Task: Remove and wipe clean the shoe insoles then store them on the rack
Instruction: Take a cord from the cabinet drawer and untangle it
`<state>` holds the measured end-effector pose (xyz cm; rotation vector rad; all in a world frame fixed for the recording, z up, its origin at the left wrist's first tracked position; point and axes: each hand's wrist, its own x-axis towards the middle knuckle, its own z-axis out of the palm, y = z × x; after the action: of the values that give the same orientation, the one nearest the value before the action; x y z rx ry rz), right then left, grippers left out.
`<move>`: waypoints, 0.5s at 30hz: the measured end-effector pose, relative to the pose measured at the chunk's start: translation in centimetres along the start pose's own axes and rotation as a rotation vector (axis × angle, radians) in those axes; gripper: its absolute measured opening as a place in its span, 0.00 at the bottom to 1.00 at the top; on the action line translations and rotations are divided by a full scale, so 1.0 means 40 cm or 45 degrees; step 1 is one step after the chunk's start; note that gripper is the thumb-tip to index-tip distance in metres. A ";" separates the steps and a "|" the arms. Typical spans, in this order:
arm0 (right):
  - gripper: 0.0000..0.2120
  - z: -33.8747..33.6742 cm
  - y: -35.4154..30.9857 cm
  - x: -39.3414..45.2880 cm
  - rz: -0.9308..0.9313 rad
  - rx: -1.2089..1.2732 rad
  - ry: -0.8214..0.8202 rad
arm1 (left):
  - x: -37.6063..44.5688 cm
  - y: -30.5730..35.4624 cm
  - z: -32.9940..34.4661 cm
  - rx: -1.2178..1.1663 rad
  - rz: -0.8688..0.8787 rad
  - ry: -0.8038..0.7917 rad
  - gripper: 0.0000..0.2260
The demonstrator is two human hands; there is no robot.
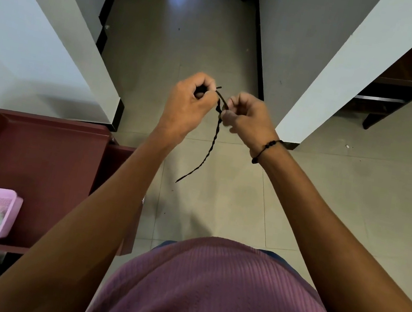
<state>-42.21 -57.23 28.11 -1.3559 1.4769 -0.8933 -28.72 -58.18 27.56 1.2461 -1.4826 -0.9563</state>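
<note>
Fingers [206, 89] of the left hand [189, 104] and right hand [249, 117] are both pinching 1 black shoelace [211, 140], its tail dangling above the floor [328, 198].

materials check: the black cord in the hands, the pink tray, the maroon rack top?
Black cord: looks like twisted textile, a matte shoelace or similar; spiral ridges show, stiff tip at the end.
Pink tray: likely moulded plastic; perforated mesh floor, smooth rim.
Maroon rack top: smooth, faintly glossy with a raised lip; plastic or coated board, cannot tell which.
</note>
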 end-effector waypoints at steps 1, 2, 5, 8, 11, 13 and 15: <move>0.14 -0.004 0.001 0.000 0.016 0.042 -0.001 | 0.001 -0.001 0.000 0.016 -0.006 0.003 0.06; 0.14 -0.009 0.002 -0.002 0.035 0.096 -0.010 | 0.000 -0.001 0.000 0.037 -0.009 0.002 0.07; 0.14 -0.028 0.009 -0.002 0.111 0.390 -0.019 | -0.008 -0.001 0.004 0.055 -0.041 0.004 0.09; 0.12 -0.043 0.018 0.004 0.108 0.383 0.038 | -0.020 0.002 0.011 0.041 -0.093 -0.043 0.07; 0.11 -0.049 0.021 0.005 0.104 0.361 0.051 | -0.029 0.011 0.020 0.006 -0.106 -0.087 0.05; 0.12 -0.050 0.017 0.002 0.115 0.468 -0.009 | -0.030 0.015 0.027 0.000 -0.108 -0.078 0.06; 0.13 -0.054 0.012 -0.004 0.158 0.640 -0.109 | -0.029 0.015 0.034 -0.001 -0.105 -0.057 0.08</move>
<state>-44.43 -57.16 28.38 -0.9098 1.1537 -1.0271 -30.14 -56.93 27.61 1.3012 -1.4752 -1.0453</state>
